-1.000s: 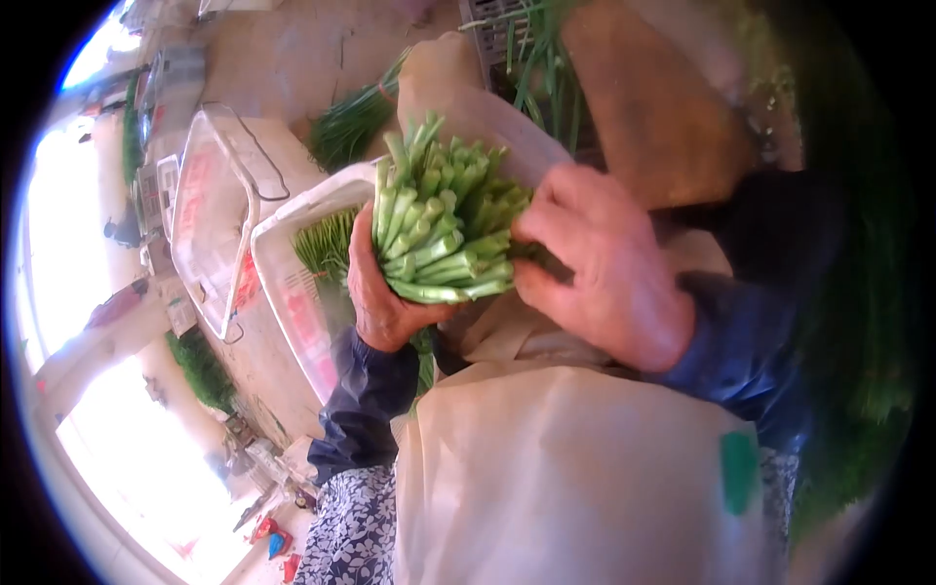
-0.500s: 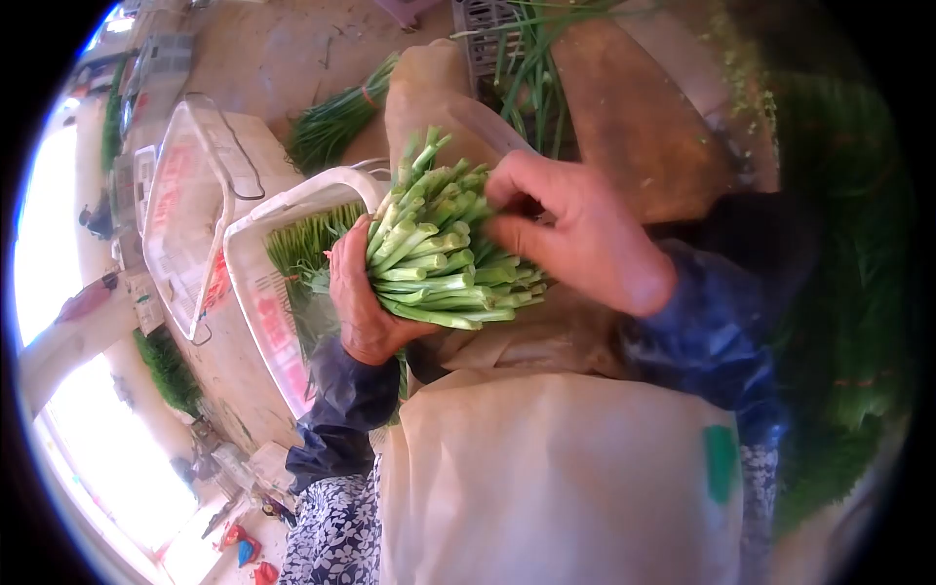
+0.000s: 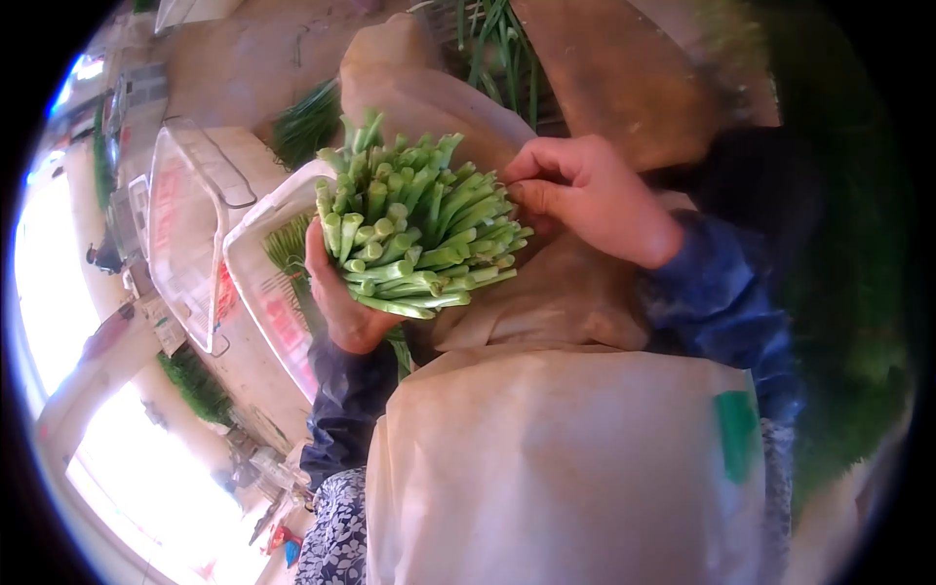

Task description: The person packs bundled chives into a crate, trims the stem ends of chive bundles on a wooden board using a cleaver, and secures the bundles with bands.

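My left hand (image 3: 343, 314) is wrapped around a thick bunch of green stalks (image 3: 419, 234) from the left and below. The cut ends point up toward me in an uneven fan, and the leafy part is mostly hidden beneath. At the bunch's right edge, my right hand (image 3: 595, 195) is closed, thumb and forefinger pinched together beside the outer stalk ends. Whatever is in that pinch, if anything, is too small to make out.
A white basket (image 3: 255, 255) on the left holds more green stalks (image 3: 289, 246). Beyond it stands another white basket (image 3: 185, 234). Tied greens (image 3: 307, 125) lie on the floor ahead, near loose long stalks (image 3: 502, 58) and a brown board (image 3: 624, 83). Dark green leaves are heaped at right.
The bunch has shifted left and tilted so more cut ends face me. My right hand has risen slightly and its thumb and forefinger have come together at the bunch's edge.
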A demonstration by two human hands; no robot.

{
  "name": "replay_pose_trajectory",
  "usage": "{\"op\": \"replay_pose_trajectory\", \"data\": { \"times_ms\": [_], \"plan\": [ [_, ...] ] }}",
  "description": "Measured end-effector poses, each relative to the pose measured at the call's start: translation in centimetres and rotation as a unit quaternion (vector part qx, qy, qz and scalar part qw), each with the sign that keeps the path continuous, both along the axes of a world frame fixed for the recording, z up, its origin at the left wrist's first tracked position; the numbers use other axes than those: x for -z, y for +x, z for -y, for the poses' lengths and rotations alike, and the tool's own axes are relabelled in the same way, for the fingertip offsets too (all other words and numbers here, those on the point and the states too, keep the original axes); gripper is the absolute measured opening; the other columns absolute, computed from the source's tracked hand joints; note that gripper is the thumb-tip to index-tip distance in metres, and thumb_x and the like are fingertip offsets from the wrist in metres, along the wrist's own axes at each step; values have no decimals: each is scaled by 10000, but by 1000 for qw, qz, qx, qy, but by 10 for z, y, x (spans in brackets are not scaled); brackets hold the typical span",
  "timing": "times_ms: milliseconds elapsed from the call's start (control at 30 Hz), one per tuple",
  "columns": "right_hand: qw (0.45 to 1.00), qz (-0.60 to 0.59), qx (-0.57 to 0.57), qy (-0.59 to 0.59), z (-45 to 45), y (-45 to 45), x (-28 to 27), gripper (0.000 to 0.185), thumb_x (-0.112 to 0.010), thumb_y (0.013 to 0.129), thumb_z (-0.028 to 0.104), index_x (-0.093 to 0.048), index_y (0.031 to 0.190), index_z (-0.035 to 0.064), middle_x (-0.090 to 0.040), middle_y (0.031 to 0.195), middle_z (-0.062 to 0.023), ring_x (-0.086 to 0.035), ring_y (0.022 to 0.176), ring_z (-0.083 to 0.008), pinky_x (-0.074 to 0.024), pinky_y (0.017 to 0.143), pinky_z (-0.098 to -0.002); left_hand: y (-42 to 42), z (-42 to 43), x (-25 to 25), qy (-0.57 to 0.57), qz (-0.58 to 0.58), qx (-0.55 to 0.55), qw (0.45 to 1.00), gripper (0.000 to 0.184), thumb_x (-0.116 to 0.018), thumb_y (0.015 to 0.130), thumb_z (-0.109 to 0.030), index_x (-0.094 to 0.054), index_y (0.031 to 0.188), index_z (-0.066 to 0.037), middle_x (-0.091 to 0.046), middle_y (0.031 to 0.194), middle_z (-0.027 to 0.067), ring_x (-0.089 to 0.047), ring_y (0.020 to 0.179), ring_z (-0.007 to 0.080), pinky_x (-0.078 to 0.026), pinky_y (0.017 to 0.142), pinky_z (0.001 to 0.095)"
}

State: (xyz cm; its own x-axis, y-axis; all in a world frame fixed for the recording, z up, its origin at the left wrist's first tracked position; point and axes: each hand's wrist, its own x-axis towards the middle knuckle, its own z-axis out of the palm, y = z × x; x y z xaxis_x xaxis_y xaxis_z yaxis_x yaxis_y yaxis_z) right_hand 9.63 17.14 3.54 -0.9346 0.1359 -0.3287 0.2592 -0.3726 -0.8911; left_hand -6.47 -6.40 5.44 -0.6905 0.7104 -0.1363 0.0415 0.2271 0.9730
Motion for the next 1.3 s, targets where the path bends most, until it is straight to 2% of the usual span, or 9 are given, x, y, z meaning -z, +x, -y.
{"op": "replay_pose_trajectory", "data": {
  "times_ms": [67,100,200,300,433,733,1000,1100,1300],
  "plan": [
    [996,-14,11,91,0,-5,4,136,-575,918,49,-621,1036,-1,-631,844,0,-573,741,-79,-484,700,-228,-7,5,-1,-64,-249,48,965,686,-513,909,-546,-399,1396,-77,-536,1326,118,-521,1207,324,-406,1056,486],
    [982,-20,23,186,0,-8,6,155,-586,912,56,-619,1053,3,-632,874,-1,-571,760,-76,-484,714,-225,-6,-13,-14,2,120,-43,992,739,-589,864,-532,-371,1409,-83,-532,1331,110,-521,1208,314,-398,1064,481],
    [969,-96,179,144,-2,-29,9,172,-604,902,78,-611,1061,14,-623,945,-8,-561,814,-68,-478,734,-230,-1,-13,-10,147,455,-47,877,862,-739,763,-463,-321,1422,-97,-539,1311,75,-522,1207,285,-396,1066,483],
    [976,-162,98,106,15,-36,-12,232,-648,860,65,-606,1082,13,-619,982,-29,-574,873,-73,-478,758,-242,-4,-10,-14,-61,-64,109,990,1046,-822,653,-454,-253,1439,-63,-467,1355,156,-504,1225,305,-383,1063,478],
    [964,-102,-58,240,-18,-39,-35,226,-662,810,-9,-623,1032,-4,-642,923,-46,-598,854,-100,-485,758,-253,-15,-9,-33,-200,-571,154,781,1173,-908,534,-392,-264,1422,24,-427,1388,253,-487,1234,391,-370,1055,471],
    [958,-242,48,148,15,-59,-20,400,-484,1001,310,-554,1208,-25,-597,1119,-84,-531,1007,-144,-418,922,-286,-6,-33,-50,-198,-346,139,907,1105,-891,467,-269,-360,1391,22,-578,1212,219,-581,1111,375,-473,938,429],
    [951,-130,280,-24,23,-48,15,469,-336,1016,344,-522,1264,-7,-592,1173,-108,-558,1081,-199,-414,983,-335,19,-58,-67,-179,-618,151,750,1142,-896,497,-243,-294,1429,27,-512,1318,218,-568,1153,339,-449,990,392],
    [929,56,322,-173,38,-25,27,516,-337,1016,397,-519,1274,-11,-592,1189,-115,-559,1100,-208,-405,999,-338,10,-68,-66,-209,-296,140,921,1094,-876,511,-208,-319,1430,-6,-567,1264,179,-595,1126,268,-458,977,355],
    [910,-134,296,-256,47,-44,-2,586,-368,1007,479,-543,1246,-26,-603,1187,-92,-555,1088,-162,-403,991,-301,5,-83,-62,-207,-313,195,906,990,-846,542,-186,-381,1398,-11,-598,1212,151,-604,1101,238,-464,964,347]
  ]
}}
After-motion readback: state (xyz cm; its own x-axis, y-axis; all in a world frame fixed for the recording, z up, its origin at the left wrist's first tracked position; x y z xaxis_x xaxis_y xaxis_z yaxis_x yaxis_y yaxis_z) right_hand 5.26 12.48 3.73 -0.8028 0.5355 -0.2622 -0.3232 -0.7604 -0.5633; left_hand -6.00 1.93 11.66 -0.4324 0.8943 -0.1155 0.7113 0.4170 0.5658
